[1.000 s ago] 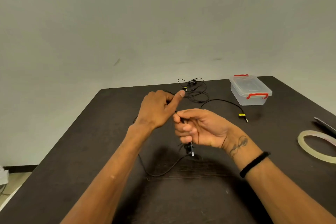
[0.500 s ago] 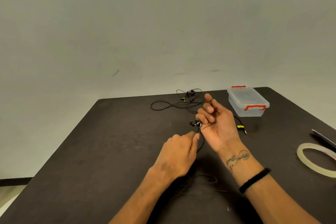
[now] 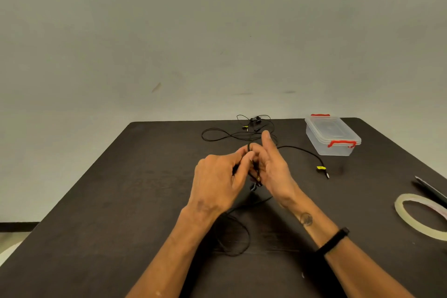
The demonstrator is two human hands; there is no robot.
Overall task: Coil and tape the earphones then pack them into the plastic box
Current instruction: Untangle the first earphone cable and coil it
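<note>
Nearest us, slack earphone cable [image 3: 233,237] loops on the dark table [image 3: 96,213], just this side of our hands. Our left hand [image 3: 217,184] pinches the cable and lays a turn over the fingers of our right hand [image 3: 273,174], which grips the started coil with its forefinger straight. We should probably keep each turn snug and even, feeding slack steadily so nothing kinks. Right of the hands lies the tape roll [image 3: 420,219]; beyond them trails the yellow-tagged plug [image 3: 323,169], then a second earphone tangle [image 3: 249,128] and the closed plastic box [image 3: 332,135].
</note>
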